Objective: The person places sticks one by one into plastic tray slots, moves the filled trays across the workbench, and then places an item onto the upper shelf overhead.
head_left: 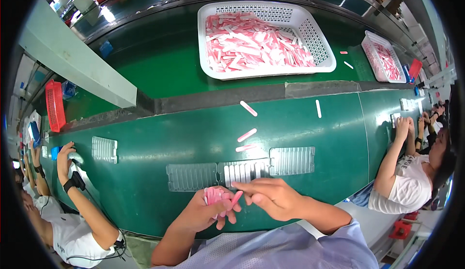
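My left hand (199,212) is closed around a bunch of pink-and-white flat sticks (213,195), one of them jutting out toward my right hand. My right hand (278,199) has its index finger stretched out at the near edge of the middle clear plastic tray (262,168), with the thumb apart from it; nothing shows between them. Several white strips (237,173) lie in that tray's slots. On either side of it sit a left clear tray (191,177) and a right clear tray (292,161), both with bare slots.
Loose sticks (248,108) lie on the green table beyond the trays. A large white basket (210,70) full of sticks stands behind the dark ledge (203,99). A white post (82,58) rises at left. Co-workers sit at both sides, with another clear tray (104,150) near the left one.
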Demonstrator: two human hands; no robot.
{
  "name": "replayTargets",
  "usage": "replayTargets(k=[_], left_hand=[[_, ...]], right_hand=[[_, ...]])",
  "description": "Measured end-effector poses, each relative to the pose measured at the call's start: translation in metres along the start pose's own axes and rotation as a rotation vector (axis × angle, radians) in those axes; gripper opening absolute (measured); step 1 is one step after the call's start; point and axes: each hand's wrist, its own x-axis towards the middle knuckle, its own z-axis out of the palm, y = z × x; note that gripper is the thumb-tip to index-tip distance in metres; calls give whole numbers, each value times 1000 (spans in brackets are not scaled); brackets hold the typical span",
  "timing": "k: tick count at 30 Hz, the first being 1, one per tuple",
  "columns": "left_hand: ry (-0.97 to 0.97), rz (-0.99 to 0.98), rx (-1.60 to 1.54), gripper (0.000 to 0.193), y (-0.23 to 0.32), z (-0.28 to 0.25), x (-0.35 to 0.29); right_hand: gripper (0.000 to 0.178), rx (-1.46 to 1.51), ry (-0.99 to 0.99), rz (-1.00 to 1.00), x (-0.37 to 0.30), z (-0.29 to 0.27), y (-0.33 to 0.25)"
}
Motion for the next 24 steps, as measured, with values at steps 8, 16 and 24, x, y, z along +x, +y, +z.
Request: replayTargets(k=[8,16,24], left_hand=[[-51,-60,-77,23,1,2,2],[-16,23,-107,20,-1,-11,-9],[-21,36,-89,24,-8,-6,-3]], right_hand=[[19,143,14,166,3,-6,-4],[3,218,70,405,9,-56,16],[19,-624,-69,-60,38,-43,18]])
